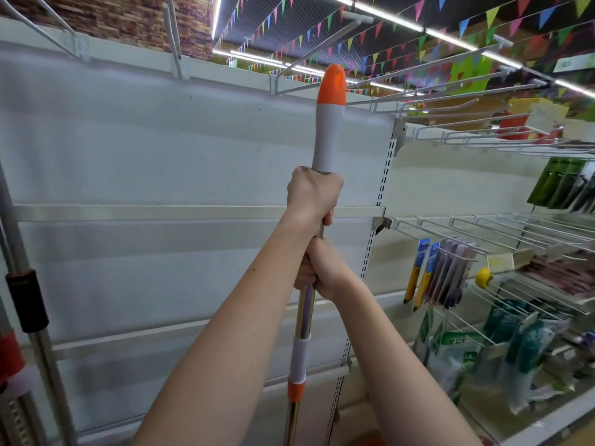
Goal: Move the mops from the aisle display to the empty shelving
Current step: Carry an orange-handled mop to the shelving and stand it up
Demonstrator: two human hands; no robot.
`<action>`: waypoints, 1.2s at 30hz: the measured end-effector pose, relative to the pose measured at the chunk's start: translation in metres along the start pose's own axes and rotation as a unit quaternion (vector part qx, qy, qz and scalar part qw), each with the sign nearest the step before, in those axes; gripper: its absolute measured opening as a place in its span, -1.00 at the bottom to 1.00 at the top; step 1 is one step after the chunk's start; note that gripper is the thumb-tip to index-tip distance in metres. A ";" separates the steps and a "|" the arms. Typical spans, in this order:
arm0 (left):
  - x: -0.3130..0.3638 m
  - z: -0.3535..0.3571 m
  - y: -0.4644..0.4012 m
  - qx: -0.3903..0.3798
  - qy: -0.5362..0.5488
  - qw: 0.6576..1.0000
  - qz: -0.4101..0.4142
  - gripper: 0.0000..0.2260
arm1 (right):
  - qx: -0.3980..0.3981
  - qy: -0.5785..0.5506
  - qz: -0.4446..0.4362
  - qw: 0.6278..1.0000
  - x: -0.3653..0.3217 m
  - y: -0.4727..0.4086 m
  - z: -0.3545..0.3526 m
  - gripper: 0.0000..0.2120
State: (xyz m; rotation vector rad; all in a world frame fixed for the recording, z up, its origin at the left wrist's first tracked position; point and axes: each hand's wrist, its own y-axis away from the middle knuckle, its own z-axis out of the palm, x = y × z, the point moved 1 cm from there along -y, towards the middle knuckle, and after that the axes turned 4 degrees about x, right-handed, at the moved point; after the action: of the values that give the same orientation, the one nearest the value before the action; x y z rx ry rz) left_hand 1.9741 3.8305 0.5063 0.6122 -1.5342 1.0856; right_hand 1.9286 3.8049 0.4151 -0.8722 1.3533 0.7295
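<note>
Left hand [314, 193] fisted above right hand [318, 268], arms raised.

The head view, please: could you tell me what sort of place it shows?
Likely a shop aisle: white shelving, wire display hooks holding packaged goods, and bunting overhead.

Single head-worn view, tilted upward, close on the white shelving [161, 149] and the ceiling bunting [370, 43].

Mop pole [304, 312] below the fingers [302, 272]: glossy polished metal; grip [328, 123] above them matt plastic (orange-tipped, grey).
</note>
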 end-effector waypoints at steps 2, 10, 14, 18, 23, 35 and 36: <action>-0.001 0.000 0.002 0.001 0.000 1.000 0.000 -0.83 | -0.003 -0.002 0.001 1.000 0.001 0.001 0.001 -0.76; 0.004 -0.004 0.009 0.002 -0.001 1.000 -0.016 -0.79 | -0.001 -0.015 0.006 1.000 -0.006 0.011 0.006 -0.79; 0.014 -0.005 0.015 0.014 -0.004 1.000 -0.022 -0.78 | -0.004 -0.016 0.000 1.000 -0.012 0.016 0.008 -0.79; 0.020 -0.007 0.022 0.021 0.003 0.999 -0.028 -0.76 | -0.008 -0.020 0.002 1.000 -0.018 0.022 0.010 -0.79; 0.028 -0.003 0.030 0.024 0.001 0.999 -0.036 -0.74 | -0.033 -0.028 0.003 0.999 -0.022 0.029 0.004 -0.78; 0.036 -0.002 0.030 0.028 -0.008 0.997 -0.070 -0.76 | -0.052 -0.013 0.026 0.998 -0.031 0.031 0.001 -0.74; 0.036 -0.002 0.030 0.030 -0.006 0.997 -0.069 -0.76 | -0.051 -0.009 0.026 0.998 -0.031 0.031 0.001 -0.74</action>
State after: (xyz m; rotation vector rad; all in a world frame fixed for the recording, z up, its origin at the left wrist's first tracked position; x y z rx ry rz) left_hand 1.9409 3.8519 0.5311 0.7565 -1.4523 1.0254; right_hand 1.8998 3.8232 0.4429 -0.9120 1.3348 0.8512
